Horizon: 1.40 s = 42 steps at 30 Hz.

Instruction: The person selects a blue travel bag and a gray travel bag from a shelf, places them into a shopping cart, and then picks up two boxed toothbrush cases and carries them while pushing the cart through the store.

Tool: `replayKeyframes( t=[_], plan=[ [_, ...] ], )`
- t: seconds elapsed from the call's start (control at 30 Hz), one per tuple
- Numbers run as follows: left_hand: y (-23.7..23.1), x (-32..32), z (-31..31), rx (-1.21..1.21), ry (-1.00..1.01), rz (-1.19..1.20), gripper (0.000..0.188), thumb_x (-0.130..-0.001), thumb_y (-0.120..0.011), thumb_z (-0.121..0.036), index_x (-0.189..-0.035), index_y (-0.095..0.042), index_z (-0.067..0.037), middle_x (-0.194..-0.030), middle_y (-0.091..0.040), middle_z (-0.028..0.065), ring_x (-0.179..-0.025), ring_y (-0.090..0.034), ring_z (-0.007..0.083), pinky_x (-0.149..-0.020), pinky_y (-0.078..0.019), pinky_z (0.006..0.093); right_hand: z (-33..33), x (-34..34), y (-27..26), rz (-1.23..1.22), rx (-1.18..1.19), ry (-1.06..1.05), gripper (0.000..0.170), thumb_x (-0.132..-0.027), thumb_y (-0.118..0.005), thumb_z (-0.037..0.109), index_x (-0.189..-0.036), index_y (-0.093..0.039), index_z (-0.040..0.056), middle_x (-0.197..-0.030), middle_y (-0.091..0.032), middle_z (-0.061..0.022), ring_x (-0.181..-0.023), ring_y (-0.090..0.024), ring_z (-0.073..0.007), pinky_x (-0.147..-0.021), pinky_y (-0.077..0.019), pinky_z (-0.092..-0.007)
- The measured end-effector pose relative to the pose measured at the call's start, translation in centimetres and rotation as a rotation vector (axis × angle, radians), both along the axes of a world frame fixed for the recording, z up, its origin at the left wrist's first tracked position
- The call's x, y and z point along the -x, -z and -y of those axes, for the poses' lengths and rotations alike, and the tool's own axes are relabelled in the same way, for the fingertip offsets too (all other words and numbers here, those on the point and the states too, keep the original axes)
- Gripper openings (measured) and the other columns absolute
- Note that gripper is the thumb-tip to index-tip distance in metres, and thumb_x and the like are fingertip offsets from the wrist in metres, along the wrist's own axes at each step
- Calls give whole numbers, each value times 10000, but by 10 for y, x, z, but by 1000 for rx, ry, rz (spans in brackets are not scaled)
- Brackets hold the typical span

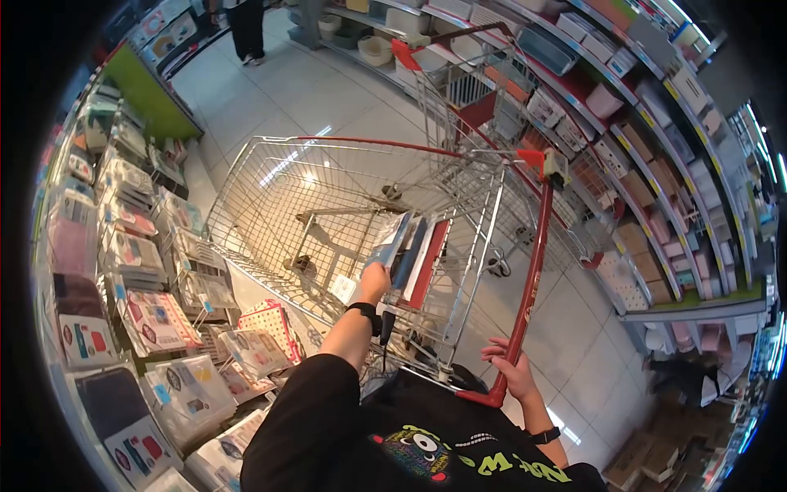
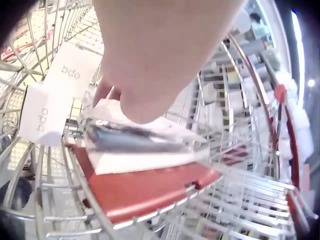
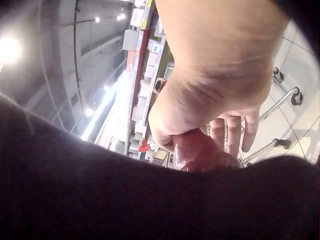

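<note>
In the head view my left hand (image 1: 375,283) grips the near end of a clear plastic packet (image 1: 388,239) beside dark blue, white and red flat items (image 1: 426,266) in the shopping cart's (image 1: 344,143) small rear section. From the left wrist view, my left hand (image 2: 145,65) covers part of the packets, above a red flat piece (image 2: 145,190); its fingertips are partly hidden. My right hand (image 1: 515,375) lies at the red cart handle (image 1: 537,262). The right wrist view has its thumb bent over the handle (image 3: 192,147), other fingers of that hand (image 3: 232,132) extended loosely.
Racks of packaged textiles (image 1: 164,320) line the left side. A second cart (image 1: 467,98) stands beyond mine, near shelves of boxes and baskets (image 1: 607,98) on the right. A person in dark trousers (image 1: 246,33) stands at the aisle's far end. White cards (image 2: 72,70) hang on the cart.
</note>
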<state>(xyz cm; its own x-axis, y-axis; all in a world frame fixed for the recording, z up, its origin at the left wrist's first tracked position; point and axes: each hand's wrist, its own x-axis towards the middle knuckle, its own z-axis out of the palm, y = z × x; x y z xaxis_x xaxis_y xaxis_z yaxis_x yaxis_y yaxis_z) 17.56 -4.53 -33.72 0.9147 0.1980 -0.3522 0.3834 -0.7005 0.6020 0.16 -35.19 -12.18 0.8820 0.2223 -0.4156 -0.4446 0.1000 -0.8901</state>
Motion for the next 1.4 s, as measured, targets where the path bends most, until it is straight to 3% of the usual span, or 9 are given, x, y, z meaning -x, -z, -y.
replayKeyframes(
  t=[0.3,0.57,0.63,0.7,0.9,1.0,1.13,1.23,1.4],
  plan=[
    [-179,4,-50,238,-50,533,320,-906,-508,-285,-816,-509,23,-699,-518,236,-641,-503,387,-599,-404,431,-11,-54,-56,618,1017,116,865,-678,-754,195,-1393,-295,35,-1332,-395,-207,-1235,-405,-318,-971,-375,-387],
    [-328,111,-33,933,-120,646,180,-919,-565,-166,-856,-576,2,-711,-544,-24,-640,-463,30,-561,-383,205,-140,-100,-86,1032,594,-501,793,-669,-782,288,-1305,-406,-1,-1288,-455,-223,-1223,-418,-370,-1010,-345,-418],
    [-338,133,-36,922,-161,626,179,-925,-550,-159,-885,-580,13,-729,-563,-11,-651,-483,40,-583,-395,200,-164,-97,-85,1114,555,-549,734,-689,-775,264,-1287,-434,10,-1261,-487,-210,-1196,-461,-343,-987,-374,-400],
    [-341,150,-50,782,-166,687,172,-927,-527,-139,-897,-590,19,-731,-569,4,-655,-493,61,-601,-405,212,-179,-93,-89,644,189,-608,561,-748,-734,183,-1232,-493,35,-1142,-577,-176,-1059,-574,-269,-888,-449,-339],
    [-348,204,-116,240,-592,1122,166,-854,-551,-124,-958,-559,5,-888,-567,70,-783,-522,141,-759,-424,288,-191,-96,-64,866,71,-621,384,-781,-703,128,-1131,-564,55,-973,-633,-143,-860,-622,-167,-733,-487,-286],
    [-324,242,-158,199,-616,971,735,-791,-702,-283,-1359,-328,-2,-1319,-413,141,-1200,-420,227,-992,-350,347,-194,-114,-68,753,-33,-650,407,-789,-711,112,-1159,-552,49,-961,-627,-65,-859,-577,-109,-745,-469,-261],
    [-314,272,-157,619,-495,814,906,-695,-778,-429,-1351,-331,7,-1298,-465,149,-1248,-403,249,-1062,-265,392,-194,-125,-102,441,-389,-618,571,-795,-688,20,-1294,-410,13,-1089,-591,-42,-1017,-543,-108,-881,-448,-255],
    [-315,276,-140,836,-319,751,694,-733,-710,-261,-1282,-406,37,-1210,-519,133,-1134,-492,224,-968,-378,348,-203,-127,-116,186,-572,-606,521,-826,-626,28,-1287,-385,11,-1090,-594,-69,-987,-577,-132,-855,-486,-269],
    [-358,249,-99,946,-681,659,400,-811,-643,-146,-1152,-533,31,-1032,-625,101,-912,-591,169,-822,-458,303,-220,-137,-118,126,-471,-505,413,-835,-621,88,-1188,-439,-22,-1025,-609,-130,-861,-626,-143,-710,-536,-255]
  ],
)
